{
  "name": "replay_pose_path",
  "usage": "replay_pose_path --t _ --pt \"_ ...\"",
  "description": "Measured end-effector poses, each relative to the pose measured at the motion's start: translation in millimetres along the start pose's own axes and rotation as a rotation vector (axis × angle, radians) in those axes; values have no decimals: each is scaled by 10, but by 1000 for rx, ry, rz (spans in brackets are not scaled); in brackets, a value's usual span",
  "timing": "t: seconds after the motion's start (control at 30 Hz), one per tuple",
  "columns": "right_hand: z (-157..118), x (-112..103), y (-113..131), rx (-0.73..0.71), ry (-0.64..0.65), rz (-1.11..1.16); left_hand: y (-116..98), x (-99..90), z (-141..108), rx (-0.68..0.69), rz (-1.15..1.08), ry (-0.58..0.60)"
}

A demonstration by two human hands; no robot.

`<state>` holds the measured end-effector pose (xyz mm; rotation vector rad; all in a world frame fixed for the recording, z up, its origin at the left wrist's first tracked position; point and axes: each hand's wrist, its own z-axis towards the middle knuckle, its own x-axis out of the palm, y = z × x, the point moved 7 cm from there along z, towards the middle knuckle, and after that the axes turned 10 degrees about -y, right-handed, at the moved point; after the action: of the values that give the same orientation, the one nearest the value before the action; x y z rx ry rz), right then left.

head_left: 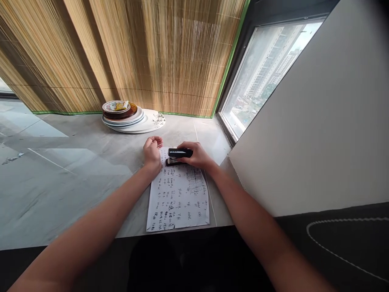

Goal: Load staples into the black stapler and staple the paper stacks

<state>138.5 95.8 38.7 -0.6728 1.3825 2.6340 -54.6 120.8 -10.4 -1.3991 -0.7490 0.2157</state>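
Grey marble-look ledge [75, 154], black stapler [180, 153] gripped in right hand [196, 155] above handwritten white paper sheets [182, 202], left hand [152, 152] loosely curled left of stapler, stacked white and brown plates [130, 117] beyond it.

Handwriting on the white paper sheet [164, 194] at the near edge of the grey marble-look ledge [75, 162] is too small to read; the right hand [196, 156] and black stapler [180, 153] cover part of its far end. Left hand [152, 153]: palm hidden. Toward the ledge's far edge, the small yellow-and-white item [121, 105] atop the stacked plates [124, 121] unidentifiable, lower plates mostly covered; bamboo blind [170, 52] cut off above, white twisted cord [349, 219] at right.
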Motion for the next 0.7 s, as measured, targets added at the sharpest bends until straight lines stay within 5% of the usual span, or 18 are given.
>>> replay_pose_path --t 0.2,0.37,0.5,0.7 --pt "18 1 13 -4 -1 85 -5 63 -20 -10 11 93" --pt "70 -201 -231 147 -310 184 -34 67 -15 -14 0 108" --pt "42 -352 -395 262 -432 261 -39 61 -13 -67 -34 88" --pt "25 -503 -479 339 -345 539 -17 53 -5 -115 -49 82"
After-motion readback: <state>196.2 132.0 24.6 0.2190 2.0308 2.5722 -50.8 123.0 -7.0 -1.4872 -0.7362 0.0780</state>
